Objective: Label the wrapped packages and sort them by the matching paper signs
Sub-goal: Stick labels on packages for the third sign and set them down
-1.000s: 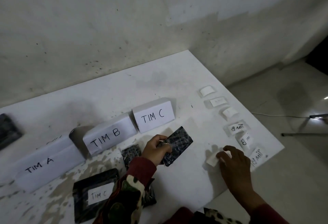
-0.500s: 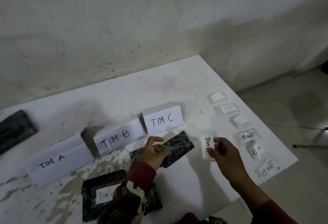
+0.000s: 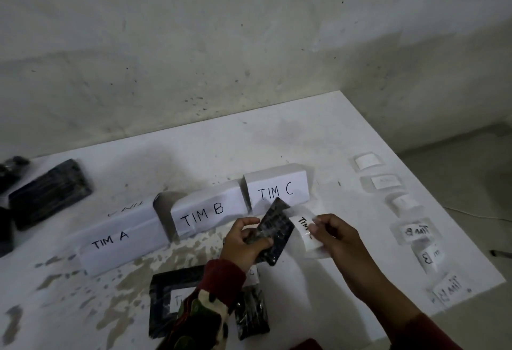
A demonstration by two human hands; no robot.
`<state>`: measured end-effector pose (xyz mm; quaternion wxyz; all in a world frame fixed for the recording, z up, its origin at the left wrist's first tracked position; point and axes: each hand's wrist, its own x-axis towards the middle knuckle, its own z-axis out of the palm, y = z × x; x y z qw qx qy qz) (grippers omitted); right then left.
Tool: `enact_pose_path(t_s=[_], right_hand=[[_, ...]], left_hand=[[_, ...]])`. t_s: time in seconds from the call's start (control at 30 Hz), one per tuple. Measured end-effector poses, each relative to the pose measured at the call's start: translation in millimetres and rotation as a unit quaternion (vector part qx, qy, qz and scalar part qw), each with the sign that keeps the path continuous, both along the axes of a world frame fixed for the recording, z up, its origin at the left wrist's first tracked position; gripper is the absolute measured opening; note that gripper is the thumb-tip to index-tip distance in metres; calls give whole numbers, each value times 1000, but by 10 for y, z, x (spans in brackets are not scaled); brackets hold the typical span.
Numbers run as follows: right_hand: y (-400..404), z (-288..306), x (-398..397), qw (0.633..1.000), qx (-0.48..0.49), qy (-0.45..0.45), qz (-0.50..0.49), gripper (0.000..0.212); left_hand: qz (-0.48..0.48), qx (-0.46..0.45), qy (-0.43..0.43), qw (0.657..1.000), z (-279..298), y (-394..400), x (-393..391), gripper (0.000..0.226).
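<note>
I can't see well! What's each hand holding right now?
Left hand: closed on a black wrapped package.
Right hand: pinching a white "TIM" label.

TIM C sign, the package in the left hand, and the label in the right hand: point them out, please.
TIM C sign (image 3: 277,191): head view, on its lettered front face.
Package (image 3: 277,232): head view, on its dark wrapped face.
Label (image 3: 304,236): head view, on its white strip below the lettering.
</note>
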<state>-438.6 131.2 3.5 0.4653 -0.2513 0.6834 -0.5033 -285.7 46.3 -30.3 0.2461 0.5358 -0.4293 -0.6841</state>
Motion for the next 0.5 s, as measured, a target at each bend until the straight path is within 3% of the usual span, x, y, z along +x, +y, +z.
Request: enact_pose_path(t_s=[0.2,0.43,0.5], right_hand=[[-160,45,74,997,9,36,62,10],[-247,65,41,995,7,53,86,33],[-265,60,28,996,8,42,82,32]], left_hand=[[-24,8,13,1000,-28,-5,23,36],[-19,-21,20,999,-35,-71,126,35],[-21,-7,31,999,-39,-73,141,34]])
